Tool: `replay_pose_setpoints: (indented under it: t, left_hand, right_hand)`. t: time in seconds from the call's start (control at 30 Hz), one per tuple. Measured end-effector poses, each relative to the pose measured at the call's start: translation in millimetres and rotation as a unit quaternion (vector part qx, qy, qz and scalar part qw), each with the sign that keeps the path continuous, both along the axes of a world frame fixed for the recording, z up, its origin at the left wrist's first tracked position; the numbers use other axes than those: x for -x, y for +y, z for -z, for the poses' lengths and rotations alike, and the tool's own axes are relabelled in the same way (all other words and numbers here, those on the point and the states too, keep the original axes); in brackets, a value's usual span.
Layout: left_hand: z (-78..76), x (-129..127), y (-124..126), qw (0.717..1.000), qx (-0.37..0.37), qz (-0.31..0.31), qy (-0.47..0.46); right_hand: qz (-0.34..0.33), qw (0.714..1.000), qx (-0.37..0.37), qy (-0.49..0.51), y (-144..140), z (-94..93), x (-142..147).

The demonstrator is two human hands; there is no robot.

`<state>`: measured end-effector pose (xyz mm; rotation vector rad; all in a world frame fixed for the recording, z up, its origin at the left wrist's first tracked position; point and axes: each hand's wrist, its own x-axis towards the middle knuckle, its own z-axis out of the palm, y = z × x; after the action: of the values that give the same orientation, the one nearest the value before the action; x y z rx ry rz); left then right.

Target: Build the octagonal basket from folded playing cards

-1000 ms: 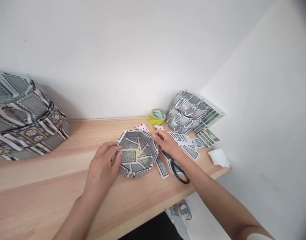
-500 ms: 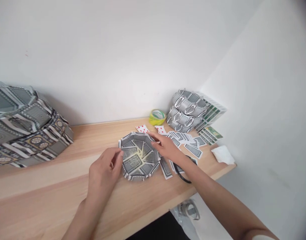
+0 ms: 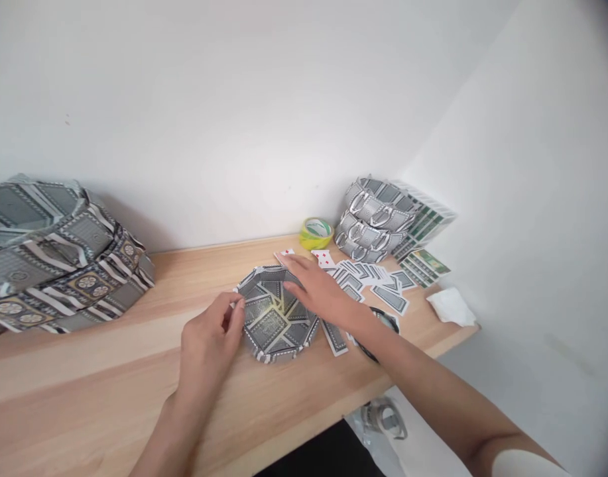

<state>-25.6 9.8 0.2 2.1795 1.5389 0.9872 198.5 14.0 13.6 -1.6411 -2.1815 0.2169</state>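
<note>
Pinching rim of card bowl (image 3: 271, 322) with left hand (image 3: 209, 341); extending right hand (image 3: 319, 291) over it, fingers loose, ungripped. Working on surface (image 3: 184, 424), front-left of tape roll (image 3: 316, 234).

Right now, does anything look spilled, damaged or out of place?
Only mild clutter: loose cards lie scattered right of the card bowl, and a crumpled white wad sits near the corner of the table.

Single head-worn view, facing forward and down, tabletop (image 3: 109, 377) close
</note>
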Motion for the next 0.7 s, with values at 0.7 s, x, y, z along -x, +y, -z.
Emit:
replay_pose_setpoints:
  t: [0.7]
  left_hand:
    - [-9.9,12.5,6.7,0.991,0.058,-0.075,0.092]
  right_hand:
    - [0.139,0.989,0.044,-0.016,35.9,16.6,-43.6]
